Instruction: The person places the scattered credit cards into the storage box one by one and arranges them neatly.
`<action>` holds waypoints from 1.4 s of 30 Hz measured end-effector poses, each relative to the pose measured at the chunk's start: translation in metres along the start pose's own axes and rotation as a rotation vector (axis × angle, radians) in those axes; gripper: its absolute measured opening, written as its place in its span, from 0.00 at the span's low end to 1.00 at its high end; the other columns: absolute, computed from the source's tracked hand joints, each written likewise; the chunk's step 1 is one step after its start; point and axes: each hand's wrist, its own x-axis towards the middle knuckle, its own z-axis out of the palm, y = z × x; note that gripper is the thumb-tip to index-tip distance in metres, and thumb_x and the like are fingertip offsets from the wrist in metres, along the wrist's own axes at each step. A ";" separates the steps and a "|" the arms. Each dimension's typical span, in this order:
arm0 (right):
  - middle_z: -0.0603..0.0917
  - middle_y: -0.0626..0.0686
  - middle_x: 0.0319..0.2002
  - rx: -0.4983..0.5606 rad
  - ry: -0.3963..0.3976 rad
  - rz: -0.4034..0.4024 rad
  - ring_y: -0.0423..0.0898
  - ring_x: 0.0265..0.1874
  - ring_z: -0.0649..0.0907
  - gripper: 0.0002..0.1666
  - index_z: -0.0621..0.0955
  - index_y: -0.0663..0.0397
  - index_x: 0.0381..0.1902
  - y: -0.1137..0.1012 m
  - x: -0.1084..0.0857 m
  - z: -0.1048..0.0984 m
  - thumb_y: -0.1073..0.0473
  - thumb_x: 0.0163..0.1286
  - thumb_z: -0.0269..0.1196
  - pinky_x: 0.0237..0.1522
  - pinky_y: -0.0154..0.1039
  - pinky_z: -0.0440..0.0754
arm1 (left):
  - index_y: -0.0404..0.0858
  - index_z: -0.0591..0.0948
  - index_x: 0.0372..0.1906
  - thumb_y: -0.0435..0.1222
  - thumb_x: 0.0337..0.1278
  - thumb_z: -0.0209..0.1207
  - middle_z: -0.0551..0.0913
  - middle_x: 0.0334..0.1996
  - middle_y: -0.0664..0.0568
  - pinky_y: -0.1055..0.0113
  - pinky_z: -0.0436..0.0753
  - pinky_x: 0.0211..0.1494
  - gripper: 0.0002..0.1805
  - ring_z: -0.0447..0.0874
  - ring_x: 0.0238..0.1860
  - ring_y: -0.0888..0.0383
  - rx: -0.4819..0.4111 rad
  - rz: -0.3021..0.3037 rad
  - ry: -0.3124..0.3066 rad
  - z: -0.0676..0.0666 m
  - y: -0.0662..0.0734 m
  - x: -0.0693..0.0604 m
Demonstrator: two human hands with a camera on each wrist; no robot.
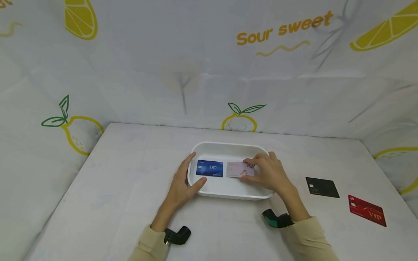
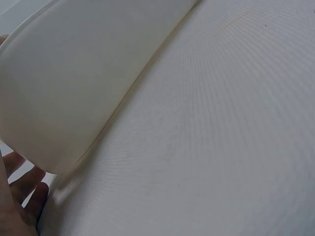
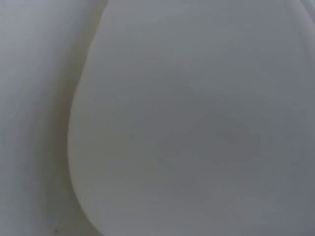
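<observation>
A white tray [image 1: 228, 194] holds a blue VIP card [image 1: 210, 169] on its left and a pink VIP card [image 1: 236, 169] beside it, a narrow gap between them. The right hand [image 1: 269, 172] reaches over the tray's right end, its thumb and fingers pinching the pink card at its top and bottom edges. At the tray's left end, the left hand [image 1: 183, 185] grips the wall, thumb over the near rim. In the left wrist view, fingers of the left hand [image 2: 24, 196] lie by the tray's outer wall [image 2: 88, 83]. The right wrist view shows only the tray wall [image 3: 187, 128] and table.
A black VIP card [image 1: 322, 187] lies on the white table [image 1: 107, 203] to the right of the tray. Further right and nearer the front is a red VIP card [image 1: 367, 211]. Behind the table hangs a white cloth printed with lemons [image 1: 209, 65].
</observation>
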 end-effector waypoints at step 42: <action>0.88 0.62 0.50 0.220 0.063 -0.075 0.62 0.51 0.82 0.23 0.88 0.55 0.54 0.010 -0.003 -0.002 0.53 0.62 0.75 0.55 0.62 0.78 | 0.42 0.61 0.80 0.51 0.55 0.64 0.66 0.77 0.40 0.36 0.65 0.76 0.48 0.64 0.78 0.40 -0.015 -0.015 -0.005 -0.001 0.001 0.000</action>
